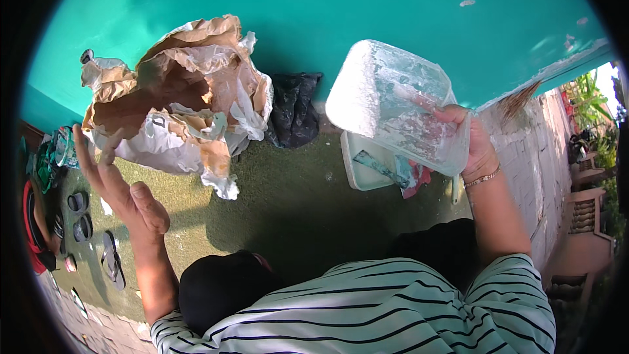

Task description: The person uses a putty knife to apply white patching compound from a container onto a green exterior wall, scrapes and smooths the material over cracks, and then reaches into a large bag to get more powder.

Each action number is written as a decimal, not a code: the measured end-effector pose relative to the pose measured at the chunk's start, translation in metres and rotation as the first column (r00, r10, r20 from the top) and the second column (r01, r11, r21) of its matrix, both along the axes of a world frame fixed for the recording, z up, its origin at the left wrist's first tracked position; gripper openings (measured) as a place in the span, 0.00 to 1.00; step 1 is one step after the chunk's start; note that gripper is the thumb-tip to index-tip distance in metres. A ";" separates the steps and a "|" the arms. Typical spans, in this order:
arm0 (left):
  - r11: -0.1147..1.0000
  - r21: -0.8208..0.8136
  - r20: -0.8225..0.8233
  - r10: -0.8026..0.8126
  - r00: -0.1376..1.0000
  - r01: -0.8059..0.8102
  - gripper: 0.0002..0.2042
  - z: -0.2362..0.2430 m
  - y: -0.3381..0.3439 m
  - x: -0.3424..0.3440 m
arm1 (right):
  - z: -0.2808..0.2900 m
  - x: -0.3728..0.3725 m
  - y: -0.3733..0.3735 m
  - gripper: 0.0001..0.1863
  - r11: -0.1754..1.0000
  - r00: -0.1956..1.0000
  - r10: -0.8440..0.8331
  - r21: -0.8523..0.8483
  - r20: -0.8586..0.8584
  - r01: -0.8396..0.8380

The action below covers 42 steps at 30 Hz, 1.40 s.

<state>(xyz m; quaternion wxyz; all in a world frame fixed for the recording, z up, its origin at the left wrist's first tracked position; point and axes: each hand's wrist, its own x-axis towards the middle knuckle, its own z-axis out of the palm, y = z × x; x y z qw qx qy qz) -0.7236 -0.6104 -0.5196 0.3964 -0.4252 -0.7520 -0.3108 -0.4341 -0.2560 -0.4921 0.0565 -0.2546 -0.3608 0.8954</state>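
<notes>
My right hand (468, 141) grips the edge of a clear rectangular plastic tub (426, 69), its fingers showing through the wall. The tub is tilted, with white powder (357, 88) gathered along its left end and smeared over its inside. My left hand (124, 187) is raised with its fingers spread, holding nothing. Just beyond it stands a large torn paper sack (177, 154), brown and white, with its crumpled mouth gaping. The left fingertips overlap the sack's near left edge in view; I cannot tell whether they touch it.
A black plastic bag (295, 108) sits against the teal wall (314, 0). Under the tub lies a pale tray (357, 177) with a coloured wrapper or cloth (413, 180). Dark sandals (82, 228) and a flip-flop (113, 261) lie at left, near another person (39, 223).
</notes>
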 end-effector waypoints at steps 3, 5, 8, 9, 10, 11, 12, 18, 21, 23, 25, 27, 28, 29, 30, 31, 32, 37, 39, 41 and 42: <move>0.991 0.126 -0.136 -0.031 0.990 0.048 0.32 0.011 0.006 0.008 | -0.003 0.044 0.028 0.24 0.999 0.999 -0.032 0.041 0.043 0.030; 0.965 0.163 -0.065 -0.196 0.978 0.205 0.27 0.020 0.012 0.019 | -0.008 0.071 0.042 0.24 0.988 0.987 -0.104 0.130 0.121 0.088; 0.882 -0.137 0.193 -0.423 0.885 0.451 0.18 0.048 0.013 0.068 | -0.031 0.096 0.065 0.24 0.994 0.986 -0.085 0.083 0.145 0.074; 0.774 -0.277 0.275 -0.503 0.819 0.569 0.14 0.059 0.045 0.084 | -0.035 0.110 0.070 0.24 0.990 0.980 -0.117 0.092 0.158 0.103; 0.661 -0.297 0.314 -0.615 0.724 0.690 0.14 0.058 0.077 0.097 | -0.040 0.116 0.075 0.24 0.990 0.979 -0.118 0.090 0.165 0.104; 0.574 -0.383 0.354 -0.633 0.688 0.724 0.14 0.052 0.100 0.113 | -0.046 0.120 0.079 0.24 0.991 0.979 -0.116 0.085 0.168 0.103; 0.432 -0.471 0.428 -0.650 0.628 0.769 0.13 0.042 0.122 0.125 | -0.050 0.125 0.083 0.24 0.991 0.978 -0.118 0.082 0.171 0.105; -0.133 -0.701 0.668 -0.468 0.579 0.701 0.15 -0.068 0.234 0.197 | -0.063 0.117 0.088 0.24 0.990 0.985 -0.089 0.121 0.150 0.071; -0.053 -0.643 0.698 -0.450 0.557 0.764 0.24 -0.129 0.270 0.248 | -0.077 0.121 0.104 0.23 0.983 0.971 -0.026 0.183 0.238 -0.019; 0.078 -0.557 0.711 -0.471 0.522 0.827 0.28 -0.160 0.274 0.274 | -0.087 0.119 0.105 0.21 0.963 0.967 -0.018 0.263 0.254 -0.052; 0.120 -0.567 0.696 -0.460 0.552 0.815 0.32 -0.184 0.275 0.289 | -0.094 0.120 0.111 0.21 0.952 0.957 0.004 0.291 0.290 -0.092; 0.140 -0.571 0.692 -0.449 0.566 0.809 0.33 -0.200 0.277 0.296 | -0.098 0.118 0.115 0.21 0.945 0.946 0.019 0.302 0.324 -0.122; 0.135 -0.570 0.695 -0.446 0.564 0.810 0.32 -0.208 0.278 0.299 | -0.100 0.116 0.115 0.22 0.945 0.941 0.018 0.301 0.339 -0.127; 0.129 -0.576 0.693 -0.446 0.566 0.807 0.32 -0.212 0.279 0.298 | -0.102 0.113 0.115 0.22 0.945 0.938 0.015 0.301 0.346 -0.126; 0.144 -0.575 0.693 -0.437 0.573 0.805 0.29 -0.215 0.281 0.298 | -0.106 0.110 0.115 0.22 0.950 0.942 0.022 0.288 0.334 -0.124; 0.159 -0.574 0.692 -0.429 0.580 0.803 0.26 -0.219 0.282 0.297 | -0.110 0.106 0.116 0.22 0.954 0.946 0.028 0.274 0.323 -0.122; 0.172 -0.572 0.691 -0.425 0.584 0.802 0.24 -0.217 0.284 0.297 | -0.114 0.105 0.117 0.22 0.958 0.949 0.029 0.262 0.313 -0.116; 0.267 -0.514 0.588 -0.582 0.562 0.815 0.11 -0.198 0.255 0.296 | -0.130 0.094 0.109 0.22 0.861 0.940 0.040 0.465 0.340 -0.205; 0.292 -0.475 0.561 -0.626 0.542 0.830 0.08 -0.183 0.250 0.292 | -0.134 0.088 0.102 0.22 0.701 0.913 0.016 0.646 0.407 -0.301; 0.310 -0.471 0.565 -0.613 0.552 0.826 0.07 -0.170 0.247 0.287 | -0.147 0.081 0.100 0.23 0.440 0.865 0.028 0.770 0.501 -0.461; 0.322 -0.460 0.558 -0.620 0.552 0.827 0.06 -0.170 0.246 0.287 | -0.153 0.079 0.092 0.22 0.293 0.859 -0.017 0.823 0.513 -0.486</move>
